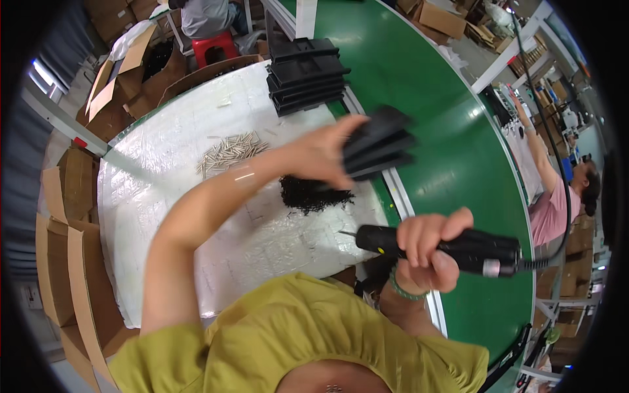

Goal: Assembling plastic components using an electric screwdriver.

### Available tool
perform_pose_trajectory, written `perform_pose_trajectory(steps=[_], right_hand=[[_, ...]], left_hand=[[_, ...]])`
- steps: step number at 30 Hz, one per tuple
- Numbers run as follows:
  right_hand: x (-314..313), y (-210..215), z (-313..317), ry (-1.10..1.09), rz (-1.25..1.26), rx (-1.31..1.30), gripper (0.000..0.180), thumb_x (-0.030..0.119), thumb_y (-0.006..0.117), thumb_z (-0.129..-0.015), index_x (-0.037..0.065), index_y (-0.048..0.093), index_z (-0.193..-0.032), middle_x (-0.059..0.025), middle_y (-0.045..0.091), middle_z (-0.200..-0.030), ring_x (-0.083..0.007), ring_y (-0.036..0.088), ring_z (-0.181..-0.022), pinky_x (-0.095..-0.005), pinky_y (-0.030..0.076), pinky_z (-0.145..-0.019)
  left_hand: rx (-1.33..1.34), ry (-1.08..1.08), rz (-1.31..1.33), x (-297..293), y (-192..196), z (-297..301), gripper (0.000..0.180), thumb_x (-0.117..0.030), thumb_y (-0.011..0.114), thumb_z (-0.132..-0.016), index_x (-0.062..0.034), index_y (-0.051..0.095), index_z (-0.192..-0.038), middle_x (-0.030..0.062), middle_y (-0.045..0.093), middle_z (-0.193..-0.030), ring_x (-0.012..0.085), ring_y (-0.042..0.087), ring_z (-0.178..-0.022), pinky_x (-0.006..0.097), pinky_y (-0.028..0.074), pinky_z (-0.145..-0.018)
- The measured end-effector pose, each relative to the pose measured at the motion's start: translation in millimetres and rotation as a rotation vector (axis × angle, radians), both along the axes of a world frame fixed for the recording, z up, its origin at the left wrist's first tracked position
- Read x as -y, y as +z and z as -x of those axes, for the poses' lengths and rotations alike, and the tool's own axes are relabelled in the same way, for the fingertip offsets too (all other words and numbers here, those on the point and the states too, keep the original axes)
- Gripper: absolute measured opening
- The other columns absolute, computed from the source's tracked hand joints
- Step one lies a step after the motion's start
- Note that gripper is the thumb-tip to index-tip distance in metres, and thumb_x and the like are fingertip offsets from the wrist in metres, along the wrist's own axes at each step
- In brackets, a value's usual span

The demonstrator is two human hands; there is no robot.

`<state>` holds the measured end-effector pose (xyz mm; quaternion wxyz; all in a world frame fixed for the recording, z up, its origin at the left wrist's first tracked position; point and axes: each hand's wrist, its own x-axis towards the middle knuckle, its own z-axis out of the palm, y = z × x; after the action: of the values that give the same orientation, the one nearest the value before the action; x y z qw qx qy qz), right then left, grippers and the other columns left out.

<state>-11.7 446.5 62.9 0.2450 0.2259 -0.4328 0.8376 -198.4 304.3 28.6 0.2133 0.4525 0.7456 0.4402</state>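
My left hand (318, 152) reaches across the white-covered table and grips a ridged black plastic part (380, 144), blurred by motion, near the edge of the green belt. In my right hand (426, 249) is a black electric screwdriver (481, 252), its thin bit pointing left over the table and its cord running off to the right. Below my left hand lies a heap of small black screws (313, 196). Left of it, partly behind my forearm, is a pile of silvery metal pins (232, 152). A stack of black plastic parts (306, 75) stands at the table's far end.
The green conveyor belt (452, 131) with a metal rail runs along the right. Open cardboard boxes (85, 275) line the left side. Across the belt a person in pink (553, 213) works; another sits on a red stool (215, 47) at the far left.
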Motion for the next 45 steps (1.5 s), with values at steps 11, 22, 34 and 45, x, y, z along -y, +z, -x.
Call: perform_pose_trajectory(steps=[11, 22, 34, 45], right_hand=[[-55, -16, -27, -0.320, 0.006, 0.020, 0.023, 0.011, 0.054, -0.076, 0.008, 0.041, -0.095, 0.0023, 0.040, -0.054, -0.0079, 0.038, -0.045, -0.0250, 0.034, -0.054], [-41, -29, 22, -0.119, 0.082, 0.109, 0.030, 0.009, 0.058, -0.073, 0.007, 0.041, -0.097, -0.0019, 0.044, -0.056, -0.0127, 0.040, -0.043, -0.0310, 0.038, -0.054], [-32, -26, 8, -0.185, 0.042, 0.155, 0.031, 0.011, 0.059, -0.073, 0.008, 0.041, -0.097, -0.0022, 0.044, -0.057, -0.0125, 0.040, -0.043, -0.0308, 0.038, -0.054], [-27, -36, 33, -0.068, -0.103, 0.104, 0.031, 0.012, 0.051, -0.075, 0.007, 0.045, -0.105, -0.0016, 0.041, -0.058, -0.0131, 0.039, -0.048, -0.0328, 0.037, -0.059]], left_hand=[[-0.557, -0.233, 0.005, -229, -41, -30, 0.094, -0.040, 0.079, -0.061, -0.0214, 0.033, -0.140, 0.0224, 0.032, -0.140, 0.0406, 0.025, -0.132, 0.062, 0.024, -0.102], [-0.688, 0.810, 0.498, 25, -8, 161, 0.079, -0.063, 0.072, -0.060, -0.0023, 0.058, -0.109, 0.0218, 0.057, -0.112, 0.0358, 0.054, -0.106, 0.041, 0.046, -0.090], [-0.626, 0.656, 0.411, 55, -9, 170, 0.082, -0.049, 0.075, -0.056, -0.0087, 0.054, -0.124, 0.0206, 0.062, -0.110, 0.0333, 0.058, -0.105, 0.037, 0.045, -0.093], [-0.457, 0.585, 0.149, 160, -6, -71, 0.072, -0.011, 0.079, -0.054, -0.0048, 0.055, -0.122, 0.0156, 0.061, -0.112, 0.0290, 0.058, -0.106, 0.035, 0.044, -0.093]])
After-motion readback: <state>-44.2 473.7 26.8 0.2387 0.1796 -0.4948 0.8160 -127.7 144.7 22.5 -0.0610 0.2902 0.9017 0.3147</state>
